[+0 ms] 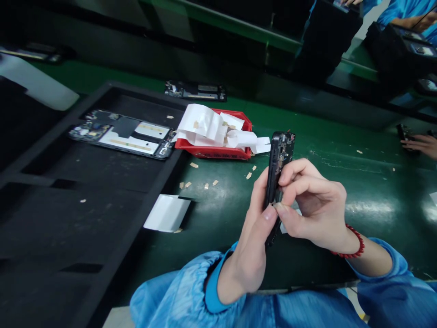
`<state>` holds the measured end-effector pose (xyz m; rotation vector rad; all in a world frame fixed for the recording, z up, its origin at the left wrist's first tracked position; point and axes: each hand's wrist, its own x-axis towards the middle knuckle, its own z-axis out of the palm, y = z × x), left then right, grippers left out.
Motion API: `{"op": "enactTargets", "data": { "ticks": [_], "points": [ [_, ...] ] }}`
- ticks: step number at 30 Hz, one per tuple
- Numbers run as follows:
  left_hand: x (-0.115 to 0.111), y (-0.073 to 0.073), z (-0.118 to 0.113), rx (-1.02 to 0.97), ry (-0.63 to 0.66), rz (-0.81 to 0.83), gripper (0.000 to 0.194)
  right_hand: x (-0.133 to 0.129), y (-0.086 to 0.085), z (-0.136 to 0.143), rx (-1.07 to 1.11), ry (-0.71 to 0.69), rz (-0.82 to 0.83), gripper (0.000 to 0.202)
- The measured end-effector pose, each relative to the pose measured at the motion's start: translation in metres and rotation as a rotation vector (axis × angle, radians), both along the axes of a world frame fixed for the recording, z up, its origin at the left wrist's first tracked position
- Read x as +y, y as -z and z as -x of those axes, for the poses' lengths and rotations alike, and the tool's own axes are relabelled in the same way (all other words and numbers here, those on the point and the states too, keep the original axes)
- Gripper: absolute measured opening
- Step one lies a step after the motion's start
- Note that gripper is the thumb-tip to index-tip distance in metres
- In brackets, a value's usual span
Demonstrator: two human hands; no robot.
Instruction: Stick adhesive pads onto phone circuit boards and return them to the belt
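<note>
My left hand (pixel 254 228) grips an opened phone body (pixel 276 168) by its long edge, tilted up on its side above the bench. Circuit parts show along the phone's upper end. My right hand (pixel 312 202) is at the phone's inner face, thumb and index fingertip pinched close to my left thumb. Whatever lies in that pinch is too small or too hidden to make out. A red bin (pixel 213 152) heaped with white paper strips (pixel 201 120) stands just beyond the phone.
At left, a black compartment tray (pixel 136 218) holds another opened phone (pixel 126 136). One more phone body (pixel 196 91) lies behind it. Small tan tabs (pixel 206 186) and a folded white paper (pixel 167 212) are on the green bench (pixel 341 168). Co-workers' hands (pixel 421 145) show at right.
</note>
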<state>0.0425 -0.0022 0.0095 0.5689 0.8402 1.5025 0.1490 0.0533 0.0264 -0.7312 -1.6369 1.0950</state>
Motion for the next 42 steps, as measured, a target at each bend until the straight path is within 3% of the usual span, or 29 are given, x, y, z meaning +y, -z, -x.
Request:
{"op": "enactTargets", "data": {
  "ticks": [22, 35, 42],
  "points": [
    [-0.0013, -0.0048, 0.0011, -0.09, 0.001, 0.043, 0.039, -0.0008, -0.0002, -0.003, -0.043, -0.019, -0.002, 0.015],
    [-0.002, 0.0021, 0.0013, -0.086, 0.005, 0.07, 0.04, 0.0026, 0.0, -0.0043, -0.028, -0.075, 0.017, 0.014],
    [-0.0022, 0.0022, 0.0016, -0.097, -0.007, 0.042, 0.039, 0.0014, -0.0042, -0.0035, -0.079, -0.032, -0.046, 0.013]
  ]
}}
